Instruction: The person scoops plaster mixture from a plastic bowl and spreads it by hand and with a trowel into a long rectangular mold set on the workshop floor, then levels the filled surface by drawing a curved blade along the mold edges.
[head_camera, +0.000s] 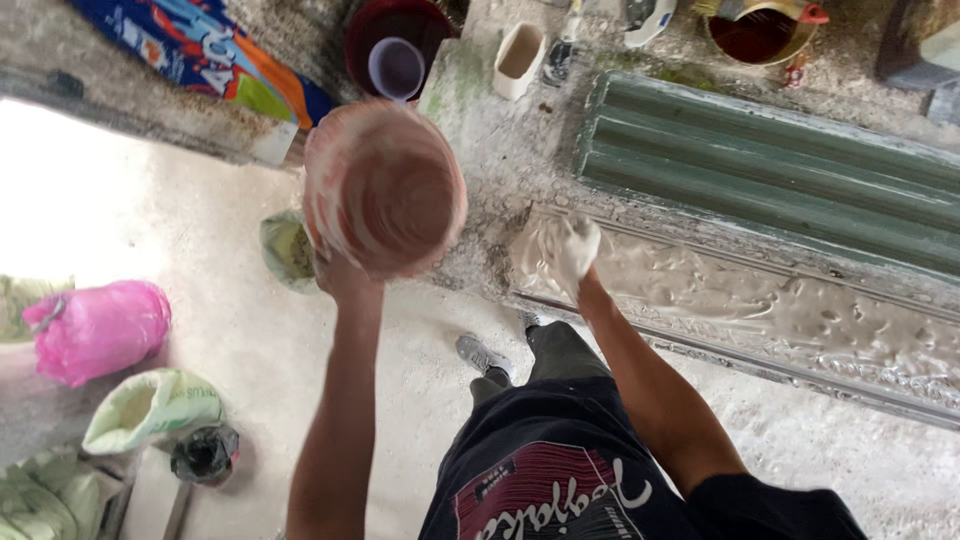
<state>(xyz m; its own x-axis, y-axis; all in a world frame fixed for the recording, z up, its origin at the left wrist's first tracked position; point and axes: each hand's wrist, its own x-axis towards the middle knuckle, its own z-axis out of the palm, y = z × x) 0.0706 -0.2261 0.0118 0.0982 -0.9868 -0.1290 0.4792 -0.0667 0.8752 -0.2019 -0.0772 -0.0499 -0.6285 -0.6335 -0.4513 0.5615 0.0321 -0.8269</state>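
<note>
— Where is the bucket (385, 185) right now?

— Raised in the air over the near edge of the desk (490, 150), tilted so its open mouth faces up toward the camera. The left hand (340, 272) holds it from below; its grip is closed on the bucket's base, as far as shows.

— And the right hand (572, 250)?

— Coated in pale plaster, fingers pressed together flat on the wet plaster (760, 300) filling the long mould (700, 345), just beside the green corrugated form (770, 170).

— How would that bucket handle?

— Its walls are smeared, so probably slippery; likely light if drained. I'd judge the base or rim the surest hold.
</note>
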